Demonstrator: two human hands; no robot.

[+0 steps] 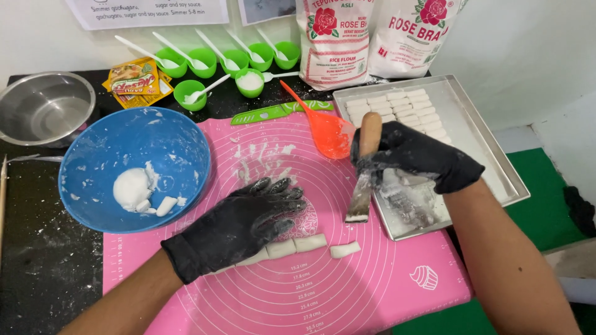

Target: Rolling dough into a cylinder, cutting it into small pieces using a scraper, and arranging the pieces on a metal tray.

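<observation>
1. Left hand, black glove dusted white, lies palm down with fingers spread flat on a white dough roll. It grips nothing; it only presses.
2. The roll lies across the near middle of the pink mat, its left part hidden under the glove. Cuts show along its exposed right part.
3. One cut piece lies just right of the roll's end, apart from it.
4. Right hand, also gloved, is closed around the wooden handle of a scraper. Blade points down, its edge at or just above the mat, right of and beyond the roll; contact cannot be told.
5. Metal tray sits right of the mat, floured, with rows of cut pieces in its far part.
6. Blue bowl at left holds a dough lump and scraps.
7. Orange spatula rests on the far side of the mat, beside a green knife.
8. Far edge: green cups with white spoons, two flour bags, a seasoning packet.
9. Steel bowl at far left.
</observation>
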